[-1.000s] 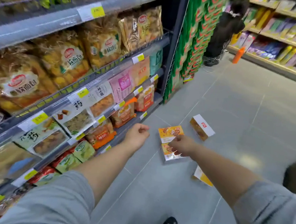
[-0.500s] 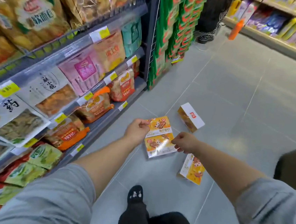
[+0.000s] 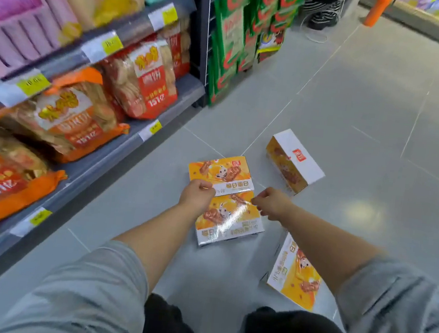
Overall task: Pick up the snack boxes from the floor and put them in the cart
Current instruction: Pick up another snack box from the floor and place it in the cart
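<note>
A: What is hidden or hard to make out?

B: The shelf [image 3: 136,119] goods at the left of the frame are blurred, and their labels cannot be read. Only shoes and striped trouser cuffs of a second person [image 3: 322,11] are seen at the top edge. A fourth box [image 3: 294,271] at the lower right is partly covered by the right forearm. No cart is seen.

A: How are the boxes laid?

B: Four are seen on the floor [image 3: 366,127], near the middle of the frame. The upper box [image 3: 221,173] is laid face up, its long axis running left to right, slightly tilted. The lower box [image 3: 230,219], touching it just below, is laid the same way under glare. A third box [image 3: 293,160], to the upper right and apart from the pair, is set on a side, its white face up and its long axis running toward the lower right. The fourth is angled, its long axis running nearly top to bottom.

A: And the hands?

B: The left hand [image 3: 196,195] is curled nearly closed at the left edge where the pair meet; a firm grip cannot be confirmed. The right hand [image 3: 272,203] is curled, fingertips pinched at the right edge of the pair; whether anything is gripped cannot be told.
</note>
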{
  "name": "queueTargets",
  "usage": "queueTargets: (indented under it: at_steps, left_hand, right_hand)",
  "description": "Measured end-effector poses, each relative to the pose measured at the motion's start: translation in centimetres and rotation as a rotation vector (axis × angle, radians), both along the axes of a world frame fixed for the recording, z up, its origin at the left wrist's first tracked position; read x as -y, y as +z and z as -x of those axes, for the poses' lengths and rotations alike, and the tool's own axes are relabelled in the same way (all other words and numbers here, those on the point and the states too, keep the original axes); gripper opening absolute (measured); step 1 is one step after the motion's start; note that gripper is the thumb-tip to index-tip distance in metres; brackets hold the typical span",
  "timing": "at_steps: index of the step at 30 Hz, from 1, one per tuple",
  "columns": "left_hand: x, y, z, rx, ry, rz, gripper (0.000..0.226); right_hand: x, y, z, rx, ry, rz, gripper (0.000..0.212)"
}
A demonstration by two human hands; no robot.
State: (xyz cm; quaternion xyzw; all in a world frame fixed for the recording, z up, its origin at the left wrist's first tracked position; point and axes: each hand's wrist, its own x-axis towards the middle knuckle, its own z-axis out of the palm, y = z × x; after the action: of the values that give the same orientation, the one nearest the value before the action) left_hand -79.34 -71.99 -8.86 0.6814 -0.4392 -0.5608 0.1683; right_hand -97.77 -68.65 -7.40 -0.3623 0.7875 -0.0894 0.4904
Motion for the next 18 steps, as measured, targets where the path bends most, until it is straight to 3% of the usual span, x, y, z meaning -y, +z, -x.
queueTargets:
  at_steps: [3, 7, 11, 15, 18]
  left_hand:
    - [0.2, -7.4, 0.8, 0.024, 0.050, -0.050, 0.028]
    - [0.1, -15.6, 1.0, 0.091, 0.143, -0.132, 0.025]
    - [-1.1, -20.7, 0.4, 0.137, 0.252, -0.247, 0.056]
    - [-1.9, -22.3, 0.5, -0.105, 0.373, -0.463, 0.050]
    - [-1.3, -27.4, 0.3, -0.111, 0.338, -0.447, 0.081]
  right_hand:
    - [0.7, -7.5, 1.1, -0.025, -0.026, 0.002, 0.021]
    - [0.5, -16.5, 2.5, -0.060, -0.044, -0.021, 0.055]
    - [-0.9, -21.2, 3.6, -0.079, -0.145, -0.053, 0.069]
    - [-2.4, -23.7, 4.0, -0.001, -0.273, -0.106, 0.076]
    - [-2.5, -25.7, 4.2, 0.055, -0.315, -0.105, 0.074]
